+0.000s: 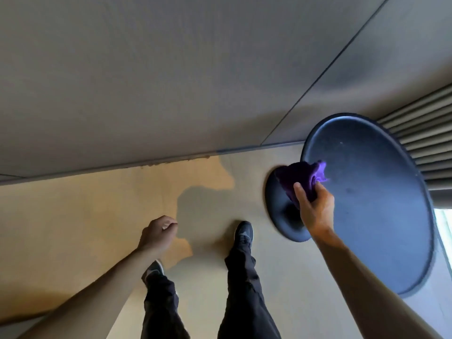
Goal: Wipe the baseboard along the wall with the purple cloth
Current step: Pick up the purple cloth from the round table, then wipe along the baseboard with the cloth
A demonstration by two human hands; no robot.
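Beige floor [73, 216] meets the baseboard [122, 166] ahead, while the right hand [315, 206] grips the bunched purple cloth [299, 178] over the round counter's [367, 192] near-left edge and the left hand [159, 232] hangs loosely curled, empty.

The purple cloth [300, 179] looks soft and napped, a fuzzy matt fabric bunched into folds. Right of it, the round tabletop [367, 204] has a dark, smooth, faintly sheened surface with pale specks and a raised rim; whether plastic or coated metal cannot be told. Just below the cloth, the table's disc base [281, 216] looks the same dark matt. Left of the table, the floor [97, 216] is smooth, pale and low-gloss. Above the table, the wall [146, 69] is flat, matt grey panelling, and the baseboard [239, 150] a thin dark strip.
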